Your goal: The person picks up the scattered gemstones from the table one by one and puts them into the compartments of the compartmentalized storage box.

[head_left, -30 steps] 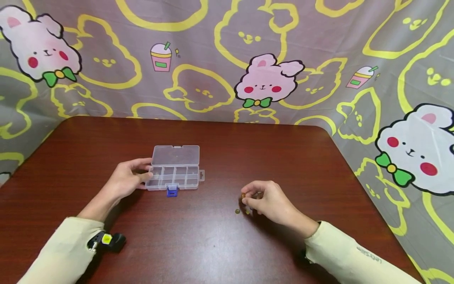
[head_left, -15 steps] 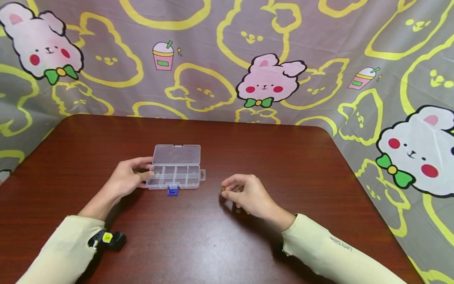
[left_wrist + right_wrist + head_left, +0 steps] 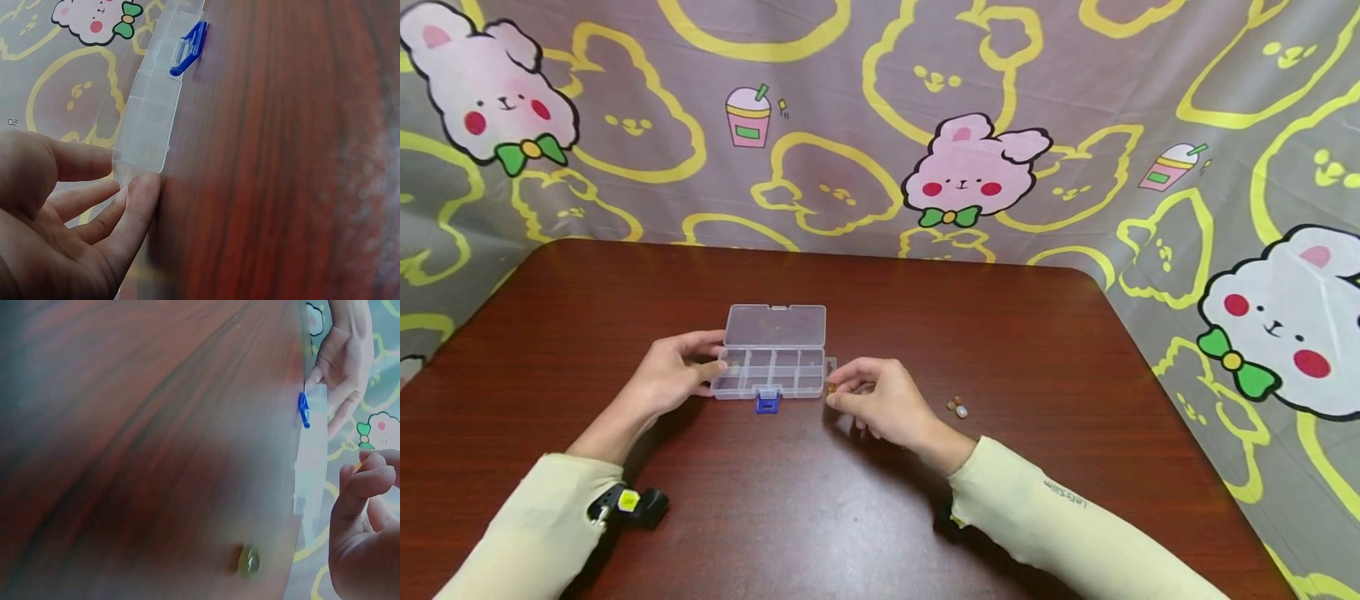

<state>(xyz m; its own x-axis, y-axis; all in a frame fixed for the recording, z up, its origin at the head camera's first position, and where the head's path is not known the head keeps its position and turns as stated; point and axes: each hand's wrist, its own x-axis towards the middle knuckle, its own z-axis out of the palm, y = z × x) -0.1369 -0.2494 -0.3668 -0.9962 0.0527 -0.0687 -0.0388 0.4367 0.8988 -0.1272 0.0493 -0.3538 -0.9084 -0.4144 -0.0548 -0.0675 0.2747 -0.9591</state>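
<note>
On the table lies a clear plastic compartment box [image 3: 775, 393], its lid [image 3: 777, 326] folded back and a blue latch [image 3: 767, 404] at the front. My left hand [image 3: 672, 373] holds the box's left end between thumb and fingers; the left wrist view shows the fingertips against its end wall. Just off the box's right end, my right hand [image 3: 886, 402] pinches a small amber bead [image 3: 831, 389] between thumb and fingertips. A few small beads [image 3: 957, 407], brownish and whitish, lie right of that hand. A greenish bead [image 3: 250, 561] sits on the tabletop in the right wrist view.
The dark reddish wood table [image 3: 880, 308] reaches back to a grey curtain [image 3: 820, 75] printed with rabbits. A hanging tab [image 3: 831, 364] sticks out of the box's right end. A black device [image 3: 643, 506] is strapped at the left wrist.
My right hand has moved left with the amber bead, from the loose beads to the box's right end. Beads behind it have come into sight. My left hand stays on the box.
</note>
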